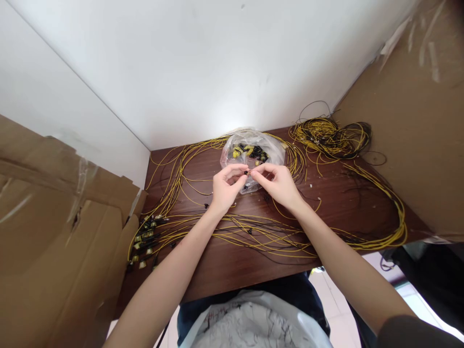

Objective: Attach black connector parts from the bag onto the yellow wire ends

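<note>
My left hand (226, 186) and my right hand (277, 183) meet above the middle of a dark wooden table (232, 266). Both pinch a tiny dark part (248, 172) between thumb and fingertips; it is too small to name. Just behind the hands lies a clear plastic bag (253, 152) holding yellow and black connectors. Thin yellow and black wires (253, 234) spread over the table under my forearms. One wire seems to run down from my right hand.
A bunch of wire ends with yellow-black connectors (145, 239) lies at the table's left edge. A tangled coil of wires (331, 135) sits at the back right. Cardboard sheets (54, 241) flank the table on the left and the right (416, 121). A white wall stands behind.
</note>
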The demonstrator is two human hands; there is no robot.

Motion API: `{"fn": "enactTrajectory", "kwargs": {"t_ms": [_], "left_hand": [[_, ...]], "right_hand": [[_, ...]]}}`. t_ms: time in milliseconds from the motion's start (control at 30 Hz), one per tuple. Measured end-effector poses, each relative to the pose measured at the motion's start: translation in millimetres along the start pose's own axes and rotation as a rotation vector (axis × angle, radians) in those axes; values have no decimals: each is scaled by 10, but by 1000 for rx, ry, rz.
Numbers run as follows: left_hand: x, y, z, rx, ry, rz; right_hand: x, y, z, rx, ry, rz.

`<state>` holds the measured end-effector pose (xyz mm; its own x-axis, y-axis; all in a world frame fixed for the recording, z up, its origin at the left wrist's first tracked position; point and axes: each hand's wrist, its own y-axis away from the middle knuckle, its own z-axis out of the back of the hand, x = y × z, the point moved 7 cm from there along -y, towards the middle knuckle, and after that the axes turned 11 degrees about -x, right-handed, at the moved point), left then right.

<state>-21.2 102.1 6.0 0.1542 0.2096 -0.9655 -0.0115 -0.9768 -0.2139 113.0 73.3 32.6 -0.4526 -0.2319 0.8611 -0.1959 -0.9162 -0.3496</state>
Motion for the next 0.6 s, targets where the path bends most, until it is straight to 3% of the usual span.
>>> {"fn": "enactTrajectory", "kwargs": {"t_ms": [233,600], "left_hand": [[-34,-5,8,5,-54,-79],[-33,5,11,1,-59,-60]], "right_hand": [[-32,-2,-17,7,-42,-31],[-31,1,-17,5,-22,-29]]}}
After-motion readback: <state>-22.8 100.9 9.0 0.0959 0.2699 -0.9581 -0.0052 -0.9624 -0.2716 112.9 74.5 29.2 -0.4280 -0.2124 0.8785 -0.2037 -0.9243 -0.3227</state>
